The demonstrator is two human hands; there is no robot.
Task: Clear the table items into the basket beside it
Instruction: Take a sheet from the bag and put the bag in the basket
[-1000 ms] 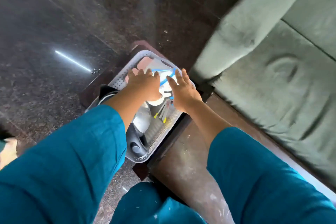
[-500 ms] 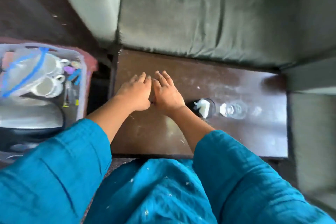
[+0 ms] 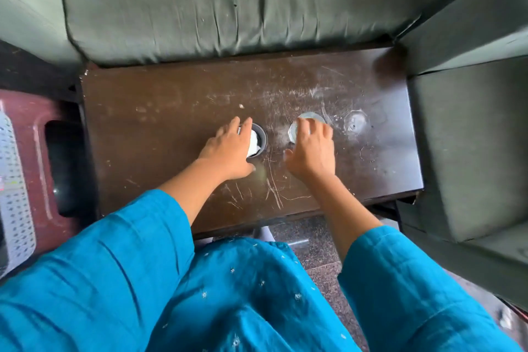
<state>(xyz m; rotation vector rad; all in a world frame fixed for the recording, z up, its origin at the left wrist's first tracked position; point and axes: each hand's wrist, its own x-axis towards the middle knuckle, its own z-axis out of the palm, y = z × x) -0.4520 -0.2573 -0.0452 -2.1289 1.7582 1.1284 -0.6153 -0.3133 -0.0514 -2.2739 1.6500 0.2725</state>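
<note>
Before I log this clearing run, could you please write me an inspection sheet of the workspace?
Surface: dark wooden table, scratched and smudged white.
Job's things: dark cup with white paper inside; clear glass; basket at left, only its perforated edge in view.
Clutter: small pale crumb; round wet mark right of the glass.
Hands: left hand over the cup, right hand over the glass; grip not clear.
Cables: nothing seen.
Surroundings: green sofa cushions behind and right; maroon stool under the basket.
</note>
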